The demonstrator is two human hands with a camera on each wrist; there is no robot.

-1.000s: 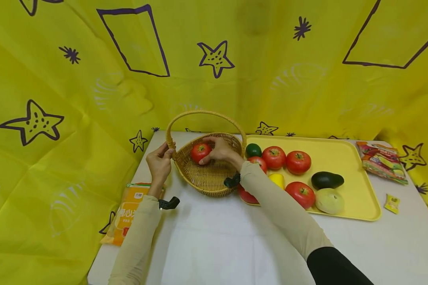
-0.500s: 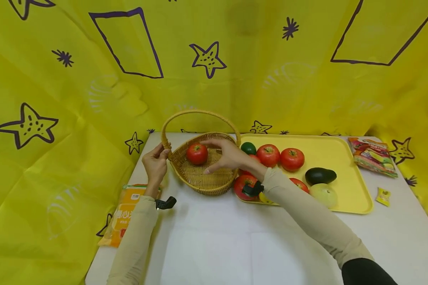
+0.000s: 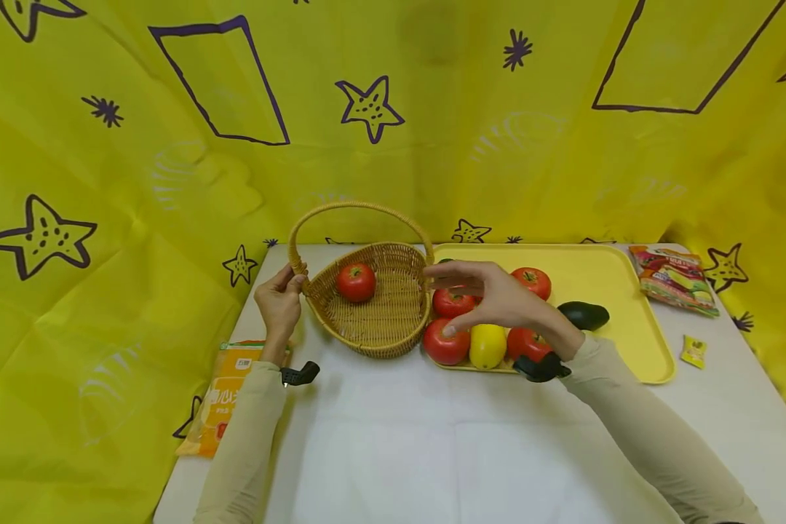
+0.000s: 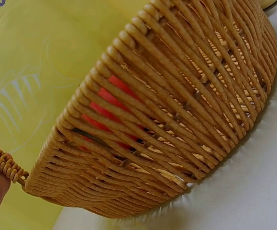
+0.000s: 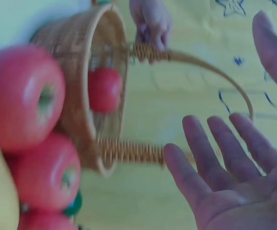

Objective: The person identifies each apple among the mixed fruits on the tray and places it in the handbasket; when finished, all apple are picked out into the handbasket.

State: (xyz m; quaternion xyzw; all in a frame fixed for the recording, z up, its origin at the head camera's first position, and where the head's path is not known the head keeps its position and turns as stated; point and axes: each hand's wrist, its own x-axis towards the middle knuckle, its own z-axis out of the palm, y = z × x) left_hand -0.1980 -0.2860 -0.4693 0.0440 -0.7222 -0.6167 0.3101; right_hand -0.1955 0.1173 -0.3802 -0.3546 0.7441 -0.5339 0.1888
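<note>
A wicker basket with a tall arched handle stands on the white table, and one red apple lies inside at its left. My left hand pinches the left foot of the basket's handle. Over the near left part of a yellow tray hovers my right hand, its fingers spread and holding nothing. Below it on the tray are several red apples and a yellow lemon-like fruit. The right wrist view shows the bare palm facing the basket.
A dark avocado-like fruit lies on the tray. Right of the tray sit a red snack bag and a small yellow packet. An orange bag lies beneath the left forearm. A yellow patterned cloth hangs behind.
My right hand has let go of the apple inside the basket and moved right, out over the tray. The left hand keeps its hold on the handle. The view has shifted slightly rightward.
</note>
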